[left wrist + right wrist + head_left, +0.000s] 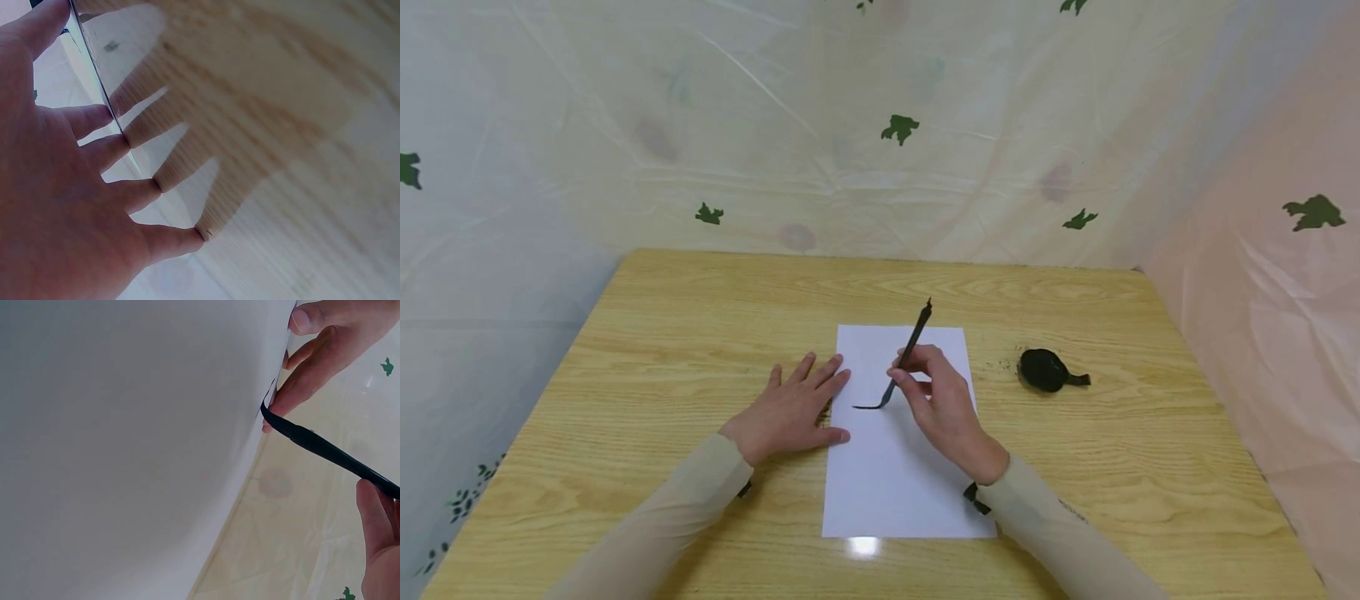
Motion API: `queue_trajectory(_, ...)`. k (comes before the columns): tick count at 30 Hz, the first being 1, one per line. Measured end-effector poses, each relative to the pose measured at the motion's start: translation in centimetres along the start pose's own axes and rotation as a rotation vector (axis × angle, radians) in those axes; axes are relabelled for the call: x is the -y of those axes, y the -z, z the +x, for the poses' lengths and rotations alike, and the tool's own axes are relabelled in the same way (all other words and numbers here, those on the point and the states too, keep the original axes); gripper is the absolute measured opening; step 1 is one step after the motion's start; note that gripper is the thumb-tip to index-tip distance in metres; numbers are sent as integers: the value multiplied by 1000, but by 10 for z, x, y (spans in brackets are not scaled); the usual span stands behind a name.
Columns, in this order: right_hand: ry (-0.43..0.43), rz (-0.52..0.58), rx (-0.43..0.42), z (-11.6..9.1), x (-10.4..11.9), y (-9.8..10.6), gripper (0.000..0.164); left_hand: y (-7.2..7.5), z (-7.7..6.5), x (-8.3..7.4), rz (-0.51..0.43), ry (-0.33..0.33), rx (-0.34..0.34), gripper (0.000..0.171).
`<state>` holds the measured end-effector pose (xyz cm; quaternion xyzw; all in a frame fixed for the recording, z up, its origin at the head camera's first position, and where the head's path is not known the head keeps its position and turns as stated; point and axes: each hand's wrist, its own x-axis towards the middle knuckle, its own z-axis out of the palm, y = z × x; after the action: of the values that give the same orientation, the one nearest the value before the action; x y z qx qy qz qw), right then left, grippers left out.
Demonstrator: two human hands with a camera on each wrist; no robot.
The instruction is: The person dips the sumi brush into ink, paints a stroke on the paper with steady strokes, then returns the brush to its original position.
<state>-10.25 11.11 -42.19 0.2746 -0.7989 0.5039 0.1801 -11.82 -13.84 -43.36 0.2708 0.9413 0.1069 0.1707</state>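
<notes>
A white sheet of paper [898, 483] lies upright on the wooden table, with a short black ink stroke [865, 407] across its upper half. My right hand [943, 408] pinches a dark ink brush [914, 335], also seen as a black brush [331, 450] in the right wrist view. The brush leans to the right, its bent tip touching the paper at the stroke's right end. My left hand [793, 408] rests with spread fingers at the paper's left edge, thumb and some fingertips over the sheet. In the left wrist view the left hand [81, 181] has its fingertips on the surface.
Right of the paper sits a small black dish [1043, 370] with a short handle, dark specks beside it. The wooden table [700, 308] reaches back to a pale curtain [820, 125] with green leaf shapes. A pinkish curtain [1285, 333] hangs along the right side.
</notes>
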Motion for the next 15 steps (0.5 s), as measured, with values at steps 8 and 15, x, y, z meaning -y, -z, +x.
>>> queue_trajectory(8,10,-14,-6,-1,-1,2,34,-1,1,0,12,3,2,91)
queue_trajectory(15,-1,-3,-6,-2,-2,4,32,-1,0,0,4,0,2,91)
